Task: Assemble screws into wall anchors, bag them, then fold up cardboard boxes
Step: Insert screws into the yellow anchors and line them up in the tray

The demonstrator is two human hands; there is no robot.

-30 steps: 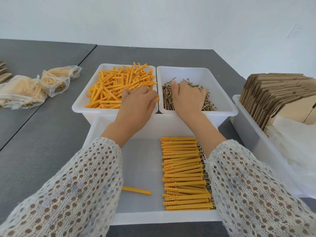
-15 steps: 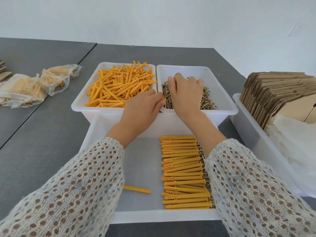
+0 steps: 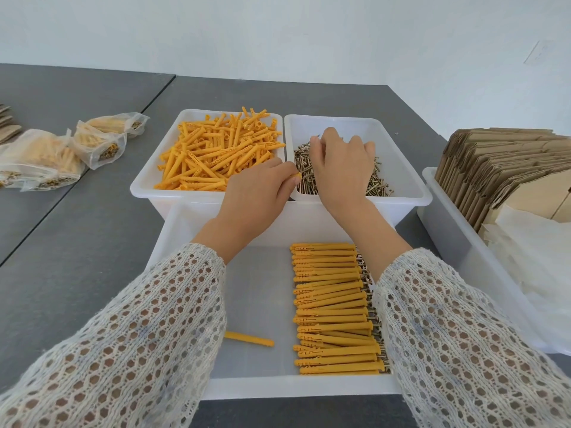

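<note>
Left hand (image 3: 256,193) pinches one orange anchor (image 3: 297,175), only its tip showing past the curled fingers, held over the seam between the two rear bins. Landmark: front tray (image 3: 256,304). Well left of the tray, filled bags (image 3: 61,149) lie on the grey table (image 3: 77,242). Behind the tray at left, anchor bin (image 3: 145,186) holds loose anchors (image 3: 216,149). Behind it at right, screw bin (image 3: 398,168) holds screws (image 3: 378,183); right hand (image 3: 340,165) reaches into the pile, fingers curled down; whether it holds a screw cannot be told. Inside the tray: one stray anchor (image 3: 248,338) at left, a row of assembled anchors (image 3: 330,307) at right. Right of the tray, a side bin (image 3: 448,242) carries flat cardboard boxes (image 3: 494,168).
</note>
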